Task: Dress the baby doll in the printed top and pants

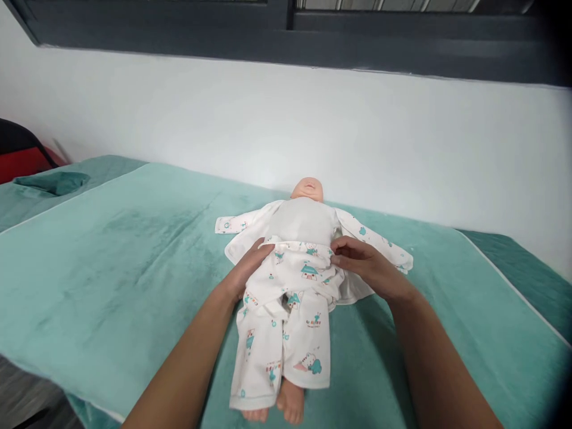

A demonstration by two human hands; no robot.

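A baby doll [307, 188] lies face up on a teal blanket [134, 262], its feet toward me. It wears white printed trousers [286, 322], and a matching white printed shirt [370, 238] lies spread open under its bare torso. My left hand [247, 268] rests at the left side of the trousers' waistband, fingers curled against the cloth. At the waistband's right side my right hand [369, 268] has its fingertips pinched on the cloth. The doll's bare feet [286, 405] stick out of the trouser legs.
A white wall [313, 137] rises just behind the doll, under a dark window frame [286, 36]. A folded teal cloth [53, 182] lies at the far left beside something red and black [20, 158]. The blanket's near edge drops off at lower left.
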